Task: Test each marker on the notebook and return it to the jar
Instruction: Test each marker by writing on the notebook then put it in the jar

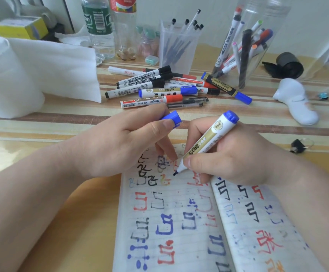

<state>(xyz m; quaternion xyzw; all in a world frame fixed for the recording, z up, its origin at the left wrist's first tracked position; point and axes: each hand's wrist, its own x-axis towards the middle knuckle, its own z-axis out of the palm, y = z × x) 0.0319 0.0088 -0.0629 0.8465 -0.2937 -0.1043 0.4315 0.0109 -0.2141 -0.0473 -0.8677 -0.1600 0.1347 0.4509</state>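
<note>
My right hand point(228, 160), centre right of the frame, is closed in a writing grip on 1 marker point(208, 142): thumb and fingers wrapped round the lower barrel, just above the nib. The blue end points up and away. The nib sits at the upper part of the notebook point(179, 222), lower centre; I cannot tell whether it touches the paper. My left hand point(120, 142), centre left, pinches the blue cap point(170, 118) between thumb and forefinger, while its other fingers reach down to the page. The jar point(277, 26) stands at upper right, well apart, with several markers already inside. The loose pile of markers point(159, 85) lies above centre. Assessment: the marker is light, rigid and smooth plastic, so it is liable to roll or slip. The low hold suits writing; for recapping and return, mid-barrel is the sounder place.
</note>
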